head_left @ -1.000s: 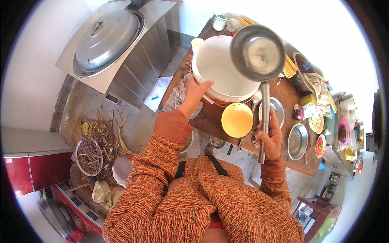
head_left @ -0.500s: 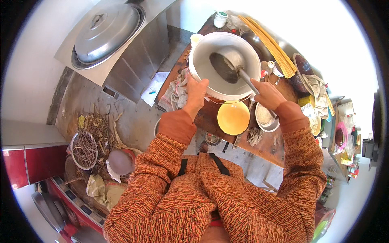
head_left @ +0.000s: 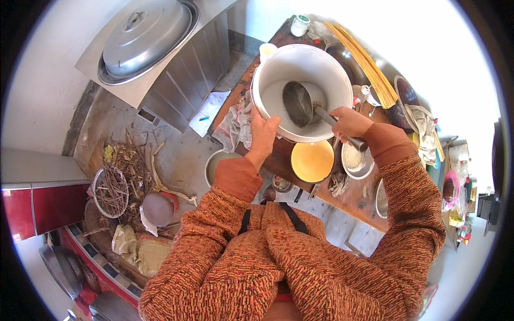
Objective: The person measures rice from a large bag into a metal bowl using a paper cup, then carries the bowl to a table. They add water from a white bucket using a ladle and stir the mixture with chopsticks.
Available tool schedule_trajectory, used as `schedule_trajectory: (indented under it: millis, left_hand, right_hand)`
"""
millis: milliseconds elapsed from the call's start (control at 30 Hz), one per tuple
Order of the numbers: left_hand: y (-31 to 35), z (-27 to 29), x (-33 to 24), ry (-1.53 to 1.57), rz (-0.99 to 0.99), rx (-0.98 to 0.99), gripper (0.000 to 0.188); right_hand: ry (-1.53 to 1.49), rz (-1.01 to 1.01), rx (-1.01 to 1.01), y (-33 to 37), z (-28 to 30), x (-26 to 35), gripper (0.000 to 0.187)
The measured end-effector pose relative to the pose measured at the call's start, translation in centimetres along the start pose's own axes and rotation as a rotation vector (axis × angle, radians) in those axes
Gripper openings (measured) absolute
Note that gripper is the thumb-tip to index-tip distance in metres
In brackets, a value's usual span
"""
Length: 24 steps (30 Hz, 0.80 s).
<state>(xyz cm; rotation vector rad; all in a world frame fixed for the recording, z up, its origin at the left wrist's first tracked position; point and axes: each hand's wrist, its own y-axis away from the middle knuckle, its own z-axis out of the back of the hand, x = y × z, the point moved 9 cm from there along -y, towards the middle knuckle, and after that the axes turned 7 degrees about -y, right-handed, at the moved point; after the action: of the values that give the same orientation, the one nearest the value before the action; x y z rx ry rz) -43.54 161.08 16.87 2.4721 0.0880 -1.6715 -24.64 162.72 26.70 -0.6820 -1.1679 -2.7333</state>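
A large white bucket (head_left: pixel 336 69) is tilted toward me at the table's edge. My left hand (head_left: pixel 262 134) grips its near left rim, fingers curled over the outer wall. In my right hand (head_left: pixel 350 124) is the dark handle of a metal ladle (head_left: pixel 297 103), whose round bowl hangs inside the bucket above the pale bottom. Just below the bucket sits a yellow bowl (head_left: pixel 311 161). To its right, under my right wrist, is a white bowl (head_left: pixel 355 159) with pale grains in it.
The brown wooden table (head_left: pixel 342 200) carries a bundle of yellow sticks (head_left: pixel 364 61), a lidded white jar (head_left: pixel 300 25) and a crumpled cloth (head_left: pixel 234 125). A stove with a big lidded pot (head_left: pixel 144 40) stands at the left. Twigs (head_left: pixel 111 191) lie on the floor.
The bucket now tips more toward me. Inside it the ladle's bowl has turned and moved lower, and my right hand has come slightly down.
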Motion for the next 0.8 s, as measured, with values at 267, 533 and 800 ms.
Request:
schedule_trajectory:
  millis: [267, 533, 800]
  left_hand:
    - [-1.5, -0.2, 0.5, -0.014, -0.067, -0.038, 0.049]
    - [-1.4, -1.2, -0.1, 0.038, 0.094, -0.006, 0.054]
    - [-2.3, -0.5, 0.8, -0.016, -0.015, -0.032, 0.051]
  right_hand:
    - [-0.974, -0.065, 0.057, 2.8, -0.3, -2.1, 0.056]
    - [-1.132, 0.049, 0.032, 7.1, -0.6, 0.2, 0.053]
    - [-1.552, 0.266, 0.054, 10.6, -2.1, -0.7, 0.058]
